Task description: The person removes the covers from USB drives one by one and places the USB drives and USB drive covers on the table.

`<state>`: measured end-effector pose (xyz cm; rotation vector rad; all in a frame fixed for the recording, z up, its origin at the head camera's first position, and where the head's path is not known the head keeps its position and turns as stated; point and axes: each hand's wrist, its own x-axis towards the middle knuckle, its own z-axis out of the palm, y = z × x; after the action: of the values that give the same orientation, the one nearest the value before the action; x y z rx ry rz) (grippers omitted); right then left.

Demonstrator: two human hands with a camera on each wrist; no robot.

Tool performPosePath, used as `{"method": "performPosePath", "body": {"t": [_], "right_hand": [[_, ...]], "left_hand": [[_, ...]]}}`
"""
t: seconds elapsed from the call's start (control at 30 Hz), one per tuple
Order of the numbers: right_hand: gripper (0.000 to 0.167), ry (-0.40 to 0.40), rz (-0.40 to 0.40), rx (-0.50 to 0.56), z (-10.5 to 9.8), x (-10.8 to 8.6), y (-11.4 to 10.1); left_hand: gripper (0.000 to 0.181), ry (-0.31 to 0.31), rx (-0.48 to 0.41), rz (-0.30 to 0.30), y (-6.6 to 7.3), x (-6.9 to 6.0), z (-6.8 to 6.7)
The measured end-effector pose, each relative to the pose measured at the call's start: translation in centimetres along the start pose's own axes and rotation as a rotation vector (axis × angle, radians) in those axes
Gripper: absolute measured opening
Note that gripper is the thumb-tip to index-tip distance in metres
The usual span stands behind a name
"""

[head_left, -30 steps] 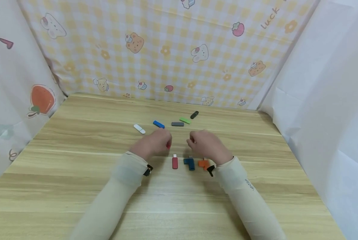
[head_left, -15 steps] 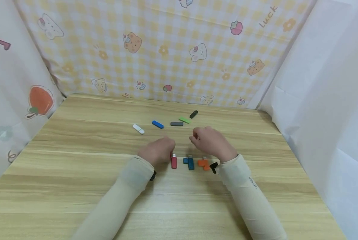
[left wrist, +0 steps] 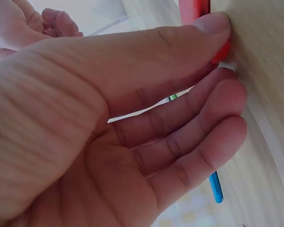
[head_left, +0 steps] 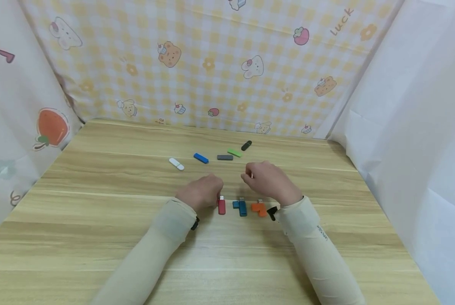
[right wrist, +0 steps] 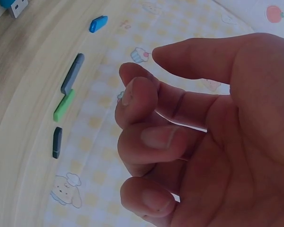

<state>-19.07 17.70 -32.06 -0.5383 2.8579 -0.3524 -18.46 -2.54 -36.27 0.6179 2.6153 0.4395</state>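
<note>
In the head view my left hand is just left of the red USB stick, whose metal plug points away from me. Thumb and forefinger pinch a small red piece low over the table in the left wrist view; it looks like a cap, mostly covered by the thumb. My right hand hovers beyond the teal USB stick and the orange USB stick, fingers loosely curled around nothing. A teal cap lies beside the teal stick.
Farther back on the wooden table lie a white stick, a blue one, a grey one, a green one and a black one. A checked curtain hangs behind.
My left hand has come nearer to me with the small red piece, stopping at the red USB stick's left side. The right hand has shifted slightly right. Over the last half second both stay nearly still.
</note>
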Motion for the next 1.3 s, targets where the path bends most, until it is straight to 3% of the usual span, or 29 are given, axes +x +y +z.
{"method": "performPosePath", "body": {"t": [0.23,0.43,0.67,0.77,0.9,1.07,1.3], "right_hand": [[0.023,0.001,-0.003,0.001,-0.1,-0.1,0.1],[0.023,-0.002,-0.002,-0.007,-0.2,-0.1,0.1],[0.023,-0.007,-0.005,-0.008,-0.2,0.0,0.1],[0.023,-0.012,-0.007,-0.009,-0.1,0.0,0.1],[0.023,-0.017,-0.01,-0.01,0.0,0.0,0.1],[0.023,-0.023,-0.008,-0.002,0.0,-0.1,0.2],[0.023,-0.031,-0.003,0.004,0.0,-0.2,0.2]], "left_hand": [[0.01,0.029,-0.081,-0.018,-0.8,-0.1,-0.3],[0.016,0.123,-0.071,-0.03,-2.7,-0.4,-1.9],[0.023,0.275,-0.117,-0.185,-6.2,-1.3,-3.3],[0.023,0.284,-0.147,-0.232,-7.4,-1.4,-3.4],[0.029,0.27,-0.163,-0.241,-8.4,-1.3,-3.2],[0.03,0.26,-0.143,-0.22,-8.8,-0.6,-2.7],[0.032,0.252,-0.12,-0.244,-8.8,-0.3,-2.4]]}}
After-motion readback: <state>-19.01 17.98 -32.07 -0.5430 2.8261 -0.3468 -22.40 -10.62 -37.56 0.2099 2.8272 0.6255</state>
